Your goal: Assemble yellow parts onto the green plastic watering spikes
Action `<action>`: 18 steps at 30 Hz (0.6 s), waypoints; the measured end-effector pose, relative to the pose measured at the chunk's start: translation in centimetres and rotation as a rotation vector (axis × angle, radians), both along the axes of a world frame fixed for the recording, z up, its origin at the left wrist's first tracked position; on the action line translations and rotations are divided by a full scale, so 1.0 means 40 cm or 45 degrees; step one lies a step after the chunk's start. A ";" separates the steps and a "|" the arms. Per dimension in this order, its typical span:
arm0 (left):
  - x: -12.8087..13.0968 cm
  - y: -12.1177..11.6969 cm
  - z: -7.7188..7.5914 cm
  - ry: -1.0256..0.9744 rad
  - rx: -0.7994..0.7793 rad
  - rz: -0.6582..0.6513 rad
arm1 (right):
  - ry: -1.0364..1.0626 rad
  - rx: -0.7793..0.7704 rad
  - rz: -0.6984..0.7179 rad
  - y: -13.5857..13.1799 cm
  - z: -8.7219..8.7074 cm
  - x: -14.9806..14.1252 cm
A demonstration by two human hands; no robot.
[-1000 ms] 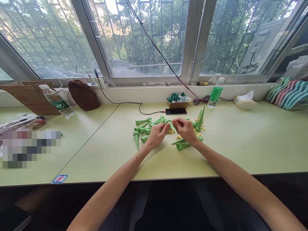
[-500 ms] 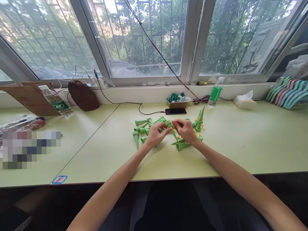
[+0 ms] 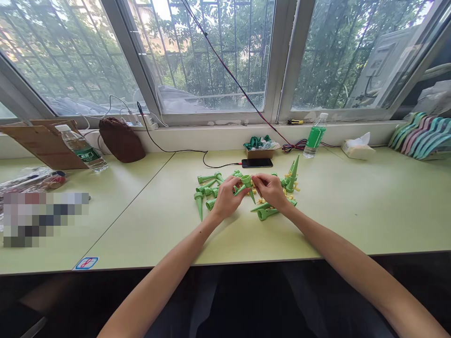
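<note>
My left hand grips a green plastic plant-watering spike near its wide, open collar, and the spike's tapered tip points down. Close by on the right, my right hand has its thumb and fingers pinched together against the spike's collar. Whatever small piece those fingers hold is hidden, though a bit of yellow shows beside them. Several more green spikes lie loose around both hands, among them a spike at the left and another spike at the front. Small yellow parts are scattered by an upright spike on the right.
Behind my hands lie a phone on a cable and a small box of green material. A green-labelled bottle, a tissue pack and hangers stand to the right. Another bottle and a brown pouch are leftward.
The spike in my left hand has tilted, so its open collar shows more and its tip hangs more steeply. Both hands stay in nearly the same place.
</note>
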State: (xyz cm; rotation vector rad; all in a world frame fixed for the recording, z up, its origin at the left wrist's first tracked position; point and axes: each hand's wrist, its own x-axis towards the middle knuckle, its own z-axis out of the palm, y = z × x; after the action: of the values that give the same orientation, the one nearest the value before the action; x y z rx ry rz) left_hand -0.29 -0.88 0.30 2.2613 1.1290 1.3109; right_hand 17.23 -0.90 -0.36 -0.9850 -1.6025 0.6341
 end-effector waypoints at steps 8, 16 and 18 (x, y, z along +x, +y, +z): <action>0.007 0.003 -0.005 -0.163 -0.187 -0.045 | -0.004 -0.011 0.002 -0.003 0.002 -0.006; 0.003 0.002 0.001 -0.331 -0.338 -0.156 | -0.026 0.003 0.021 -0.010 0.007 -0.010; 0.002 0.002 0.002 -0.363 -0.366 -0.180 | -0.042 -0.008 0.033 -0.011 0.008 -0.011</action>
State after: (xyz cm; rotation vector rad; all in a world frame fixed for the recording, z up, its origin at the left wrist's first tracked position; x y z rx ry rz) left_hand -0.20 -0.81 0.40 1.8450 0.9679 1.2732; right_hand 16.78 -1.34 -0.05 -0.9847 -1.6454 0.6437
